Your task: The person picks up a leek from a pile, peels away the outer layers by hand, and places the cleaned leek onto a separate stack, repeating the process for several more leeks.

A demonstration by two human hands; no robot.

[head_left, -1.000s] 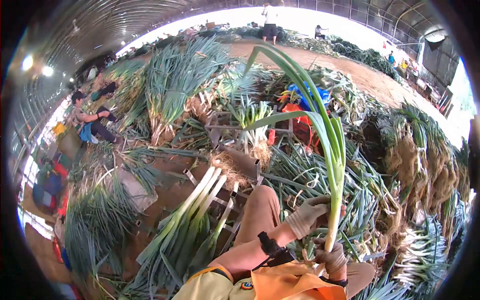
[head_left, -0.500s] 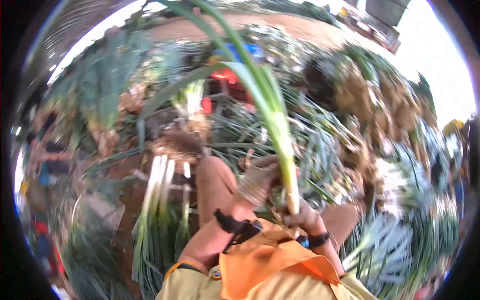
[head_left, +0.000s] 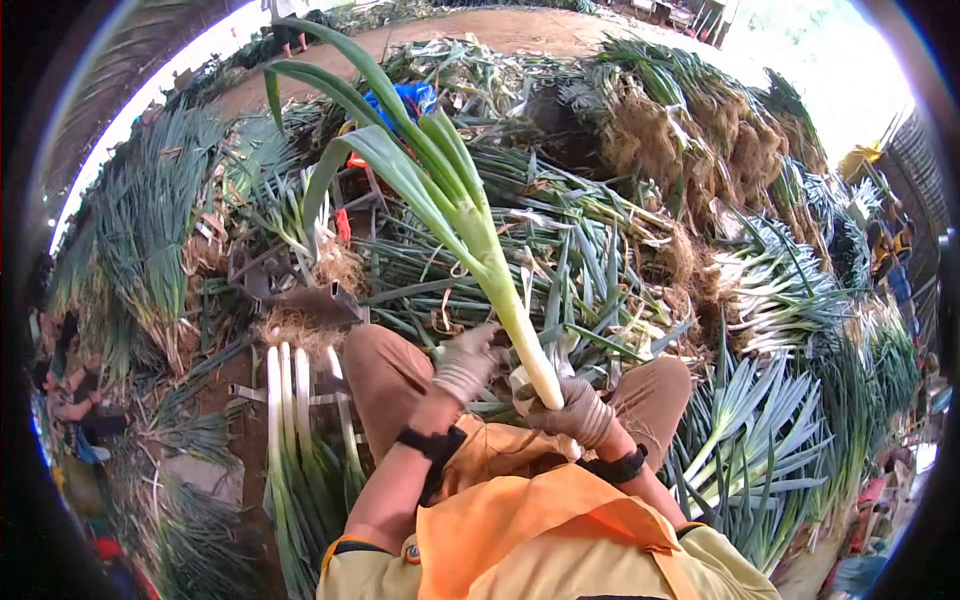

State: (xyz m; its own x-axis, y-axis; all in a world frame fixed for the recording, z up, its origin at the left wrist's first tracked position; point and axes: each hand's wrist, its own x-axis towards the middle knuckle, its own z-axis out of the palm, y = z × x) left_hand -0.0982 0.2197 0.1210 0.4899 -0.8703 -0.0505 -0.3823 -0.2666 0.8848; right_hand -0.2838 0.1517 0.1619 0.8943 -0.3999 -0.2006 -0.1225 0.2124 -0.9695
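Note:
A long leek (head_left: 510, 310) with a white stem and green leaves slants up and to the left in front of me. My right hand (head_left: 577, 413), in a knitted work glove, is wrapped round its white lower end. Left of the stem, my left hand (head_left: 466, 364), gloved too, is apart from the leek with its fingers loosely spread and nothing seen in them. Trimmed leeks (head_left: 290, 410) lie beside my left knee, white ends towards a metal frame (head_left: 325, 303) with cut roots on it.
Untrimmed leeks (head_left: 480, 245) lie heaped ahead of my knees. Root-covered bundles (head_left: 690, 130) are stacked at the back right. White-stemmed leeks (head_left: 765, 290) lie on the right, with more leafy leeks (head_left: 745, 440) nearer me. Another person (head_left: 285, 25) stands far off.
My left hand has come off the leek and moved left. The leek, still in my right hand, now leans further left, and the whole view has shifted.

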